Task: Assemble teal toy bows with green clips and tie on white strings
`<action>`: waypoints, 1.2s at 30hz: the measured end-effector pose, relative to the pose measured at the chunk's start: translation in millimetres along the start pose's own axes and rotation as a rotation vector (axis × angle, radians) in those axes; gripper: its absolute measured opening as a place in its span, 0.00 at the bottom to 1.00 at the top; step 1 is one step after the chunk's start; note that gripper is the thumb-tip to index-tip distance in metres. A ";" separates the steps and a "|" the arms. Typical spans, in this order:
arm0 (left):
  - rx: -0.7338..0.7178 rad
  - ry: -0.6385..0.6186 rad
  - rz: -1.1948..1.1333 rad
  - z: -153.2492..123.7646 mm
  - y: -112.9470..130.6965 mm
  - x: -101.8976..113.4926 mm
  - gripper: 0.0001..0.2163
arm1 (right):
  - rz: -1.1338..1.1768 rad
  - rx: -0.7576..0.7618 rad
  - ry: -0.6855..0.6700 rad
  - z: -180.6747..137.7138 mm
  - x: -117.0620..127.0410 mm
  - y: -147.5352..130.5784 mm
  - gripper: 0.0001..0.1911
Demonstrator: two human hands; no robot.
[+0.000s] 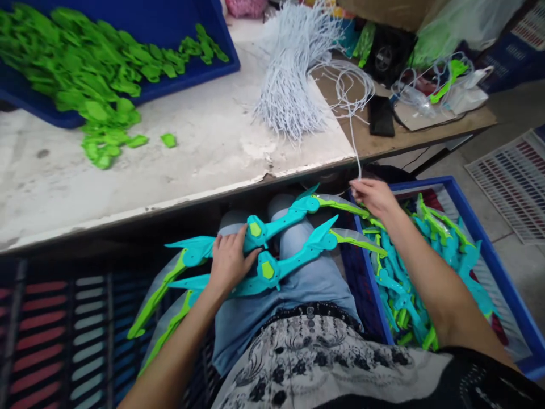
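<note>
Two teal and green toy bows (272, 250) lie across my lap, side by side. My left hand (230, 262) rests on their middle, fingers curled round the grip of the nearer bow. My right hand (373, 197) is at the far tips of the bows, pinching a thin white string (354, 142) that runs up over the table edge to a bundle of white strings (293, 74) on the table.
A blue bin (489, 250) at my right holds several finished teal bows. A blue tray (170, 23) spills small green plastic parts (102, 85) onto the white table (191, 153). A black phone (380, 115), a fan and bags sit at the back right. Slatted crates stand at my left.
</note>
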State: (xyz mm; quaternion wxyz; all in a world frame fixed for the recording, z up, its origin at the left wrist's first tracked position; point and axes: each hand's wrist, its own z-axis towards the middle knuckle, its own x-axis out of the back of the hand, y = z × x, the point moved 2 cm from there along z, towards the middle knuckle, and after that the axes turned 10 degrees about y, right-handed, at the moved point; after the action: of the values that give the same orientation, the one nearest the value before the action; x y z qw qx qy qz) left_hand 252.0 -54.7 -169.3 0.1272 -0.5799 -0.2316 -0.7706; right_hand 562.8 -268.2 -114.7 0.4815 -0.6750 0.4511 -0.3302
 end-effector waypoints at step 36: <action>0.568 -1.147 -1.355 -11.6 291.3 -106.2 0.05 | -0.690 0.529 0.452 -152.1 123.2 132.5 0.12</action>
State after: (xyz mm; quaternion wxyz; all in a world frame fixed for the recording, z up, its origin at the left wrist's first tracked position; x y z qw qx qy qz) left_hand 409.0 -318.8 -212.0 -0.3465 -0.5602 -0.7278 -0.1908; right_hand 436.5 -453.1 -190.4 0.3887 -0.5513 0.1949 -0.7120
